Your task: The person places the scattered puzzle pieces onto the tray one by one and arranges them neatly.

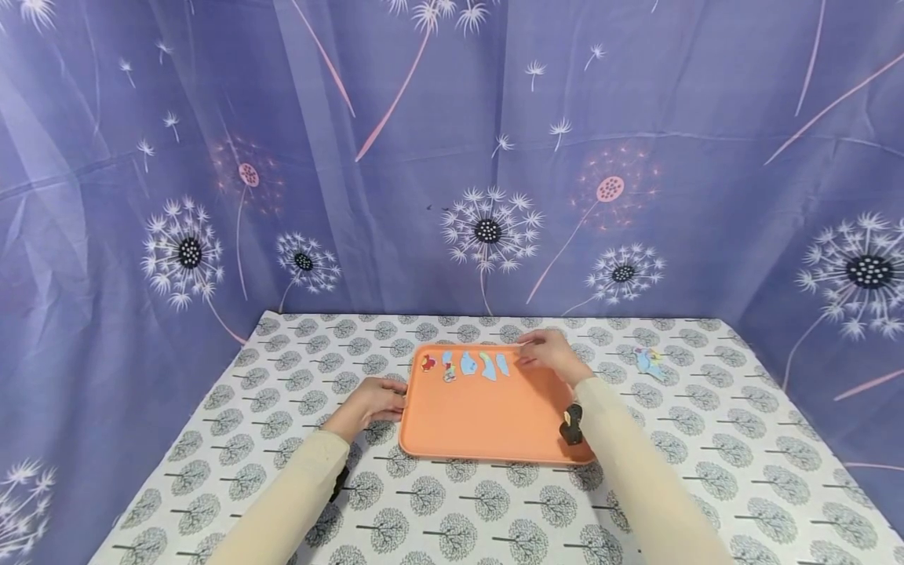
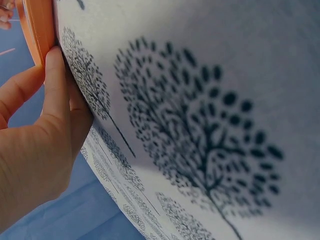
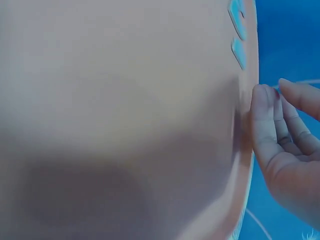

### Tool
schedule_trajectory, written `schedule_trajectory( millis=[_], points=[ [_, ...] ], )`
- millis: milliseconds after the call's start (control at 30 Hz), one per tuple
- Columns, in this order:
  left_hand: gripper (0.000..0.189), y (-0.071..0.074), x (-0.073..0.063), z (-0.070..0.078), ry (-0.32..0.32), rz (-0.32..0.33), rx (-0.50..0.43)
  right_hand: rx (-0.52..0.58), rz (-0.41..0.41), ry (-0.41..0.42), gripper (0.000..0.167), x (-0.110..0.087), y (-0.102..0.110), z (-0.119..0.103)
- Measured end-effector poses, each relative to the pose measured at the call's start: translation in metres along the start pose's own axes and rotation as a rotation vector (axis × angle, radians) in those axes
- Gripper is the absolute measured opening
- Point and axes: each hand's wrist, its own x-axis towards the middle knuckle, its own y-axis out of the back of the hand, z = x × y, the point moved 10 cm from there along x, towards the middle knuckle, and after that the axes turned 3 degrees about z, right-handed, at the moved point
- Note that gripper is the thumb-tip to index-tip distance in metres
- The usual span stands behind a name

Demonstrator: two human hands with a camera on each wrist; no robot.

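Observation:
An orange tray lies on the table, with a row of small flat coloured pieces along its far side. Among them are a red piece, a light blue piece and a curved blue-and-yellow piece. My left hand grips the tray's left edge; in the left wrist view the thumb and fingers of that hand meet at the orange rim. At the far right corner is my right hand. Its fingers lie against the rim in the right wrist view, the thumb apart from them.
On the tree-print tablecloth, right of the tray, lie blue and yellow flat pieces close together. A purple curtain with dandelion prints hangs behind the table and at both sides. A dark wrist strap is on the right arm.

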Motion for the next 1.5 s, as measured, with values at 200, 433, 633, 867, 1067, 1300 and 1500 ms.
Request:
schedule_trajectory(
  millis=[200,433,633,867,1067,1300,1500],
  points=[
    [0.044,0.001,0.001,0.0,0.004,0.003,0.0,0.024,0.074,0.003,0.038,-0.003,0.03,0.0],
    [0.043,0.002,0.002,0.003,-0.001,0.007,0.008,-0.004,0.132,0.004,0.041,-0.017,0.074,0.005],
    [0.044,0.003,0.003,-0.001,0.008,0.011,0.026,-0.058,0.185,0.012,0.046,-0.035,0.11,0.009],
    [0.044,0.003,0.002,-0.002,-0.001,0.003,0.007,-0.106,0.267,-0.01,0.05,-0.054,0.151,0.019],
    [0.043,0.001,0.002,-0.003,0.003,0.008,-0.006,-0.075,0.296,-0.038,0.057,-0.069,0.181,0.031],
    [0.042,0.0,0.002,-0.002,-0.01,0.001,-0.017,-0.067,0.305,-0.051,0.063,-0.088,0.204,0.042],
    [0.043,0.0,0.0,-0.003,0.004,-0.006,-0.013,-0.177,0.284,-0.08,0.063,-0.096,0.213,0.052]
  ],
)
